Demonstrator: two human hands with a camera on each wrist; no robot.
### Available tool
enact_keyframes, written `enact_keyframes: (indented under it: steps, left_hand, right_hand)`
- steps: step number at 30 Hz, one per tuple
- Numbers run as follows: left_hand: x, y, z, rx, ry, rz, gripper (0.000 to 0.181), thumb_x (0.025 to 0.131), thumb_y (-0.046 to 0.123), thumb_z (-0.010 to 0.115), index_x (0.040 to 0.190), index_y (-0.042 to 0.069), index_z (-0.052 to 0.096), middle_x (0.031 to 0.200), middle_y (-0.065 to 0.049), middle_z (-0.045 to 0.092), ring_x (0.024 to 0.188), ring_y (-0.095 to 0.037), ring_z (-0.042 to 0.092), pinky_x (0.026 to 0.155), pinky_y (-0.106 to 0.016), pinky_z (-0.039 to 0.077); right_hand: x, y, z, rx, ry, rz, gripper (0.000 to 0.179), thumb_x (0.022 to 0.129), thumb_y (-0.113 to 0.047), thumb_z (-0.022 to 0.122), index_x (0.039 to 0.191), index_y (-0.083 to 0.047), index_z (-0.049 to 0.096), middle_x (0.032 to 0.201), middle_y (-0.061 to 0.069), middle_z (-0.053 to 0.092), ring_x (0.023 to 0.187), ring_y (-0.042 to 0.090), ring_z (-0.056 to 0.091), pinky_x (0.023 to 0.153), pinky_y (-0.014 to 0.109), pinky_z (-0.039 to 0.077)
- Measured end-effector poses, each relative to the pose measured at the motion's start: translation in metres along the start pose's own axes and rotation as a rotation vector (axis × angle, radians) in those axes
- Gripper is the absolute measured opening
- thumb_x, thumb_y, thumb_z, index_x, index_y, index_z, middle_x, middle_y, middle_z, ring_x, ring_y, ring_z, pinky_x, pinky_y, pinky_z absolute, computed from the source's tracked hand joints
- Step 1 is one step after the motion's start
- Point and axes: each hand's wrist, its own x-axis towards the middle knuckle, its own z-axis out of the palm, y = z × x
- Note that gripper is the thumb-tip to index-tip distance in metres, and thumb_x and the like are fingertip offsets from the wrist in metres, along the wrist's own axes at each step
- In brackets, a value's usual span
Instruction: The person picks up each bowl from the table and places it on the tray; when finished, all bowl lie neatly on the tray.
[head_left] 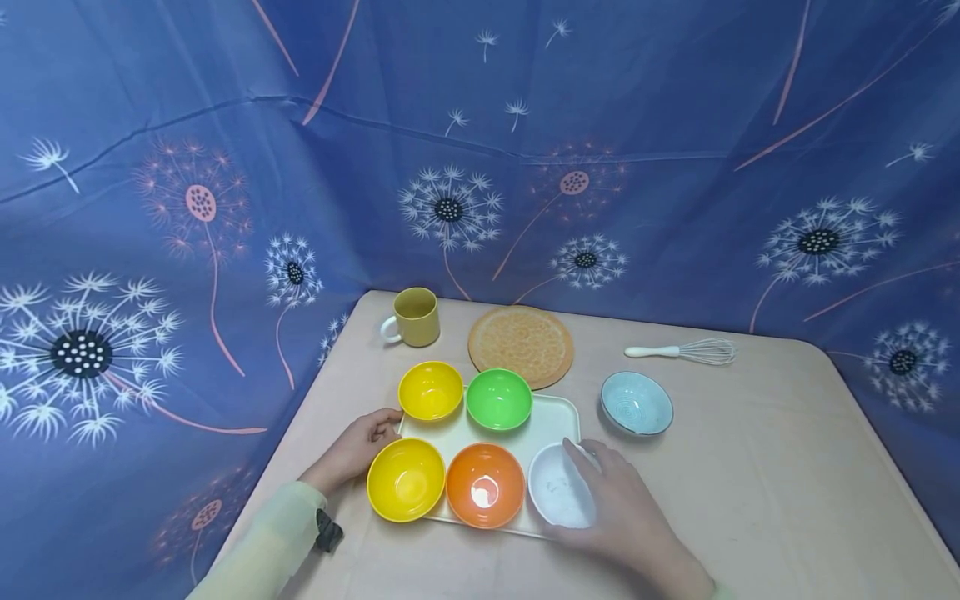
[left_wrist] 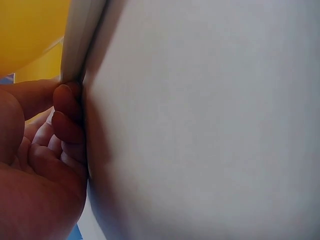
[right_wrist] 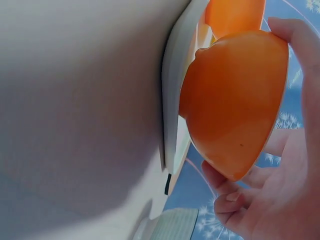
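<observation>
A white tray (head_left: 557, 410) on the table bears yellow bowls (head_left: 406, 480) (head_left: 431, 391), a green bowl (head_left: 499, 400) and an orange bowl (head_left: 485, 486). My left hand (head_left: 362, 446) is at the tray's left edge, fingers curled against its rim (left_wrist: 75, 45) in the left wrist view. With my right hand (head_left: 626, 508) I grip a bowl (head_left: 558, 483), white inside and orange outside (right_wrist: 235, 100), by opposite sides of its rim. That bowl sits over the tray's near right corner, slightly tilted; whether its base touches the tray I cannot tell.
Behind the tray are a mustard mug (head_left: 417, 317) with a white handle and a round pizza-like board (head_left: 521, 346). A light blue bowl (head_left: 637, 403) stands to the right, with a whisk (head_left: 682, 352) beyond it. Blue dandelion-patterned cloth (head_left: 637, 100) hangs behind the table.
</observation>
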Motion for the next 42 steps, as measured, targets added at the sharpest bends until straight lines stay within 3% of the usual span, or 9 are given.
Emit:
enact_keyframes:
  steps: [10, 22, 31, 42]
  left_hand:
    - [0.007, -0.007, -0.003, -0.021, -0.033, 0.010, 0.043, 0.102, 0.011, 0.066, 0.145, 0.012, 0.059, 0.094, -0.002, 0.065, 0.090, -0.021, 0.058, 0.087, -0.037, 0.046]
    - [0.010, -0.012, -0.010, -0.015, -0.086, 0.084, 0.042, 0.102, 0.006, 0.063, 0.143, 0.003, 0.057, 0.096, -0.003, 0.066, 0.090, -0.020, 0.061, 0.088, -0.034, 0.050]
    - [0.009, -0.011, -0.010, -0.033, -0.090, 0.083, 0.042, 0.103, 0.005, 0.061, 0.144, 0.001, 0.056, 0.096, -0.004, 0.066, 0.089, -0.020, 0.061, 0.085, -0.031, 0.051]
    - [0.009, -0.008, -0.008, -0.027, -0.070, 0.048, 0.042, 0.102, 0.004, 0.062, 0.144, 0.005, 0.058, 0.093, -0.003, 0.066, 0.088, -0.021, 0.060, 0.088, -0.036, 0.049]
  right_hand:
    - [-0.003, -0.001, 0.010, 0.003, -0.013, -0.033, 0.113, 0.062, -0.073, 0.088, 0.155, -0.019, 0.052, 0.142, 0.006, 0.052, 0.131, 0.028, 0.048, 0.108, 0.051, 0.041]
    - [-0.001, -0.001, 0.007, -0.044, -0.028, -0.069, 0.117, 0.061, -0.080, 0.083, 0.155, -0.018, 0.051, 0.139, 0.004, 0.052, 0.127, 0.026, 0.050, 0.104, 0.050, 0.042]
    - [0.000, 0.001, 0.008, -0.034, -0.070, -0.041, 0.125, 0.056, -0.083, 0.084, 0.157, -0.019, 0.049, 0.142, 0.004, 0.050, 0.129, 0.026, 0.048, 0.108, 0.051, 0.039]
    - [0.017, 0.012, 0.000, -0.011, -0.062, -0.007, 0.122, 0.059, -0.087, 0.079, 0.156, -0.020, 0.050, 0.140, 0.004, 0.051, 0.125, 0.027, 0.050, 0.104, 0.056, 0.043]
